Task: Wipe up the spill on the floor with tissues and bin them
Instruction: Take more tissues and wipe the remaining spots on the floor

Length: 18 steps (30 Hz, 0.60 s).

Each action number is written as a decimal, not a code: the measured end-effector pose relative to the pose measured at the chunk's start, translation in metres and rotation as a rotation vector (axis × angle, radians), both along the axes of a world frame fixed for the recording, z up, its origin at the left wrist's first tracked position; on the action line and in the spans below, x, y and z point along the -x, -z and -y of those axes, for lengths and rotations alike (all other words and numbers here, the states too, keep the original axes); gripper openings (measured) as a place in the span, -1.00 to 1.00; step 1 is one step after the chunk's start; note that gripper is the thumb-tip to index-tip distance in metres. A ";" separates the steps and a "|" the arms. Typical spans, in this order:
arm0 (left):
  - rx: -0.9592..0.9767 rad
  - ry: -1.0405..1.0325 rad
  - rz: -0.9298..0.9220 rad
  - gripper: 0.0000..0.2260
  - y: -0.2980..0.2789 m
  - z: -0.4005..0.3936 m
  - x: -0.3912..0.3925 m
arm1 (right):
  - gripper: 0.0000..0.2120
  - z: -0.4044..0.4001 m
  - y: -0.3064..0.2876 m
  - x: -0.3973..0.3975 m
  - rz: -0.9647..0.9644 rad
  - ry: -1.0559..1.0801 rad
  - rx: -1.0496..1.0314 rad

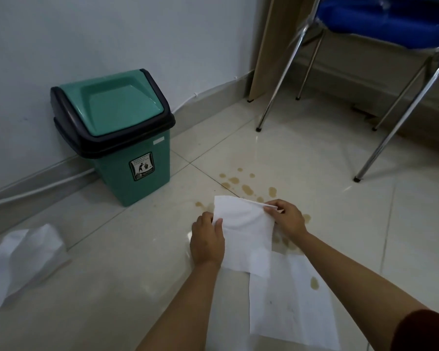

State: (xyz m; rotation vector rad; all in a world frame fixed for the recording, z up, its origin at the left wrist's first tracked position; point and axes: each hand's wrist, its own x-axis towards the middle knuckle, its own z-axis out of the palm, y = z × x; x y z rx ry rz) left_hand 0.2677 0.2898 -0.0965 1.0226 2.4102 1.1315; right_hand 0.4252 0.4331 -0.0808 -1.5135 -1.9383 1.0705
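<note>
Two hands of yours are on one white tissue (243, 231) just above the floor: your left hand (207, 241) pinches its left edge between thumb and curled fingers, and your right hand (287, 219) pinches its upper right corner, so the sheet hangs spread between them. Under and beyond that sheet lies the spill (247, 188), a scatter of brownish drops and small puddles across the pale floor tiles (314, 158), reaching from near your hands toward the chair. Another tissue (289, 305) lies flat on the floor beside your right forearm, its upper part tucked under the held sheet, with a brown wet spot soaked into it near its right edge. Well off to the left, near the wall, sits what looks like a soft pack or loose heap of tissues (23, 262), though the edge of the view blurs it too much to be sure. The green bin (117, 138) with its dark rim and swing lid closed stands against the wall, left of the spill and apart from it. Chrome legs of a blue-seated chair (380, 19) stand on the tiles at upper right
</note>
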 end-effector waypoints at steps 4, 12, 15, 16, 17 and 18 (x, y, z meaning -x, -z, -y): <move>0.047 0.009 -0.123 -0.76 0.007 -0.011 0.014 | -0.92 -0.016 0.007 0.015 0.001 0.056 0.000; 0.198 -0.063 -0.174 -0.72 0.008 -0.024 0.039 | -0.88 -0.036 0.013 0.038 0.169 0.054 -0.057; 0.230 -0.125 -0.108 -0.64 0.008 -0.019 0.042 | -0.76 -0.034 0.012 0.044 0.289 0.091 -0.123; 0.224 -0.130 -0.106 -0.65 0.006 -0.016 0.045 | -0.76 -0.032 0.010 0.044 0.273 0.102 -0.136; 0.205 -0.130 -0.107 -0.67 0.004 -0.014 0.047 | -0.77 -0.031 0.009 0.045 0.248 0.109 -0.149; 0.175 -0.134 -0.107 -0.69 0.001 -0.012 0.051 | -0.78 -0.030 0.007 0.046 0.217 0.107 -0.164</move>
